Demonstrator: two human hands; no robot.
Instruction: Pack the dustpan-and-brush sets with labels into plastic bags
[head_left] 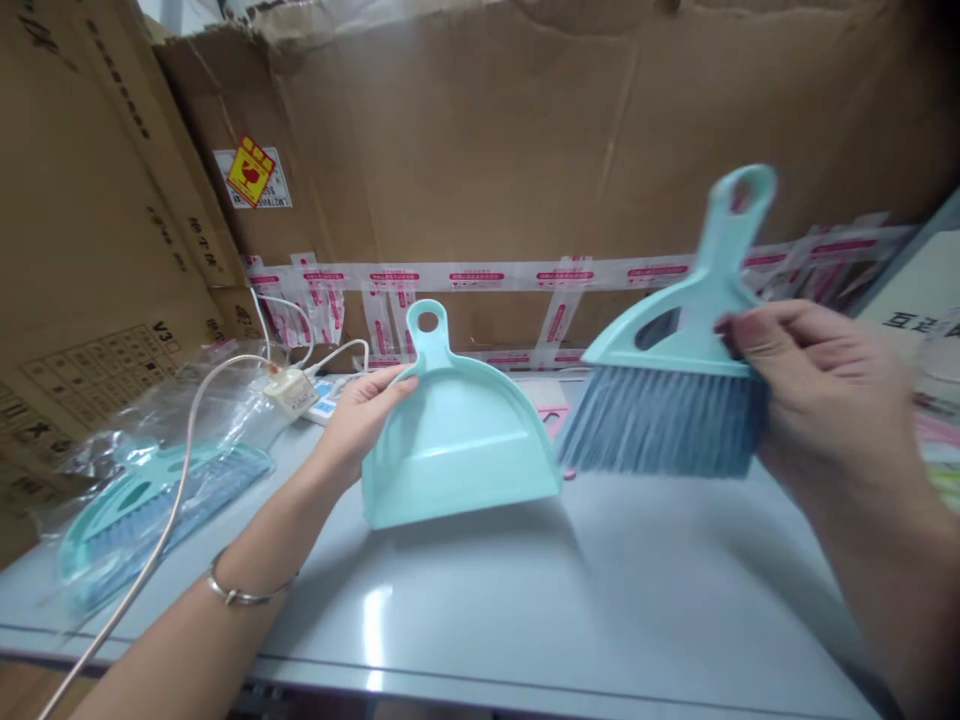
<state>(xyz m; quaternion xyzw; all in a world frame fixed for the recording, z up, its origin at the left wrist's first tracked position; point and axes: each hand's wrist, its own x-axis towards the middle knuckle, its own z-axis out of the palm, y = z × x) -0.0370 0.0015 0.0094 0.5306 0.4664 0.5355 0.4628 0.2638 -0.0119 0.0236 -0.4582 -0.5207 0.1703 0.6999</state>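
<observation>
My left hand (369, 418) grips a mint-green dustpan (465, 440) by its upper left edge, thumb on the front. The pan is tilted up above the table, its open side facing me and its looped handle upward. My right hand (817, 390) holds a matching hand brush (667, 350) by the right side of its head. Its grey-blue bristles (660, 425) point down, and the looped handle stands up free. The brush is beside the pan's right edge; whether they touch I cannot tell. Part of my right hand's fingers is hidden behind the brush.
A second brush and dustpan set (150, 500) lies in clear plastic at the left. A pale cable (184, 480) runs over it from a plug (291, 392) in a power strip (326, 398). Taped cardboard boxes (465, 150) wall off the back of the white table (480, 610).
</observation>
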